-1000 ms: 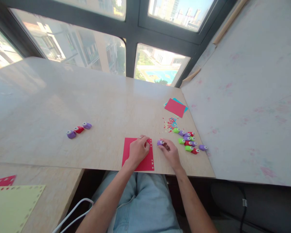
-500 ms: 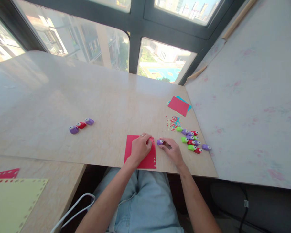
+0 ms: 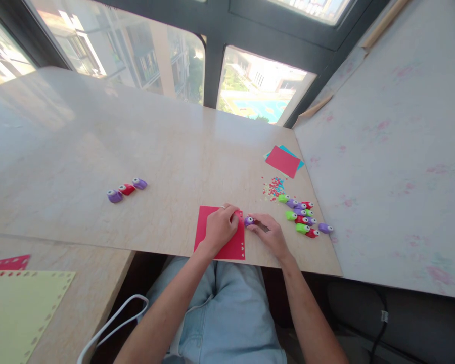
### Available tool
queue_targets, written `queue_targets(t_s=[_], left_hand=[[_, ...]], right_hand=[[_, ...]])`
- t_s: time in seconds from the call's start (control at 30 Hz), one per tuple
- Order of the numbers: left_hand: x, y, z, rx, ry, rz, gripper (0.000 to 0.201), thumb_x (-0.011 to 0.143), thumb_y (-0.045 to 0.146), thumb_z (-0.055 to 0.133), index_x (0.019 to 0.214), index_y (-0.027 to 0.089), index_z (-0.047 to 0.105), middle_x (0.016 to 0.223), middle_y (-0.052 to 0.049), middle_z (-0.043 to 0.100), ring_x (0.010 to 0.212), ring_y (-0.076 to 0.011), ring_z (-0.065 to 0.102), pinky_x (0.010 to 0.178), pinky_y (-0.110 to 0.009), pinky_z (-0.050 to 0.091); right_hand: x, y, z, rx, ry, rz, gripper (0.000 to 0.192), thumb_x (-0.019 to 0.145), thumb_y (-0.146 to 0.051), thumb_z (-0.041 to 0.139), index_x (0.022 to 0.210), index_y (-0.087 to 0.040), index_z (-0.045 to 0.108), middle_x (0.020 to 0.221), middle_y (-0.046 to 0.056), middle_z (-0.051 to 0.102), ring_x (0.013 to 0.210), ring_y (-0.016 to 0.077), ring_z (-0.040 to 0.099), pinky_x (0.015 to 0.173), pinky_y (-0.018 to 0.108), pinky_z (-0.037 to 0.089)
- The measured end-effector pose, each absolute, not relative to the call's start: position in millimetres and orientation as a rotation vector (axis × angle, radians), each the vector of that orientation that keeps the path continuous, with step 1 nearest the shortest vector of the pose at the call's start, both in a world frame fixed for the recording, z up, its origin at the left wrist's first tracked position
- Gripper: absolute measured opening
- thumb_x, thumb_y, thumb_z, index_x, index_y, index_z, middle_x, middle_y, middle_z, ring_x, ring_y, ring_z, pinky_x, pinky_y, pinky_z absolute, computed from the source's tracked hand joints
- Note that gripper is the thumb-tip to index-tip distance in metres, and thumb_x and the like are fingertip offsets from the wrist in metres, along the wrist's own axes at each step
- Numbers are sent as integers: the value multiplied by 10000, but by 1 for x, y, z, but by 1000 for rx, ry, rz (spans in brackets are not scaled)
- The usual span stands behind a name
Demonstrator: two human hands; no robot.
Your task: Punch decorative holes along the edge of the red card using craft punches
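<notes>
A red sheet of paper (image 3: pixel 200 232) lies at the table's front edge, with small punched holes along its right side. My left hand (image 3: pixel 222 226) rests on its upper right part, fingers curled and pressed to the paper; the fingertips are partly hidden. Just off the sheet's right edge, my right hand (image 3: pixel 268 232) grips a small purple craft punch (image 3: pixel 249 221) between thumb and fingers. The punch sits close beside the paper edge; whether the edge is inside its slot I cannot tell.
Several green, purple and red punches (image 3: pixel 302 219) stand at the right, near paper confetti (image 3: pixel 276 187) and stacked coloured cards (image 3: pixel 283 161). Three more punches (image 3: pixel 126 189) sit at the left. A pale yellow punched sheet (image 3: pixel 26 308) lies on the lower left surface. A wall (image 3: pixel 394 167) bounds the right.
The purple punch in my right hand has moved slightly left, closer to the red sheet's edge. My left hand stays on the paper. The whole view has shifted a little.
</notes>
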State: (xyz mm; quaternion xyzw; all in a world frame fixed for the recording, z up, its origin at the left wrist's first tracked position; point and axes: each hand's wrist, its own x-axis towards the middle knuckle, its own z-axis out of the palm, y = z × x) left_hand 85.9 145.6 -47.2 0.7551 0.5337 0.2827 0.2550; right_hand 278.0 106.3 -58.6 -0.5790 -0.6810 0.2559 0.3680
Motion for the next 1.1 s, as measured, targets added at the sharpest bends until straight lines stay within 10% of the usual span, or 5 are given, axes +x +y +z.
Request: queue_targets(t_s=[1.1], left_hand=[[86,144,-47,2032,1450,743,239,866,141,499,1014,221,669,1001,-36,691,831,-174,639,705,-258,446]], right_hand=[[272,105,-52,-1504,-1682,693,280,839,-437,683,1045,-251,715,1042,74,721,960,243,651,880,405,517]])
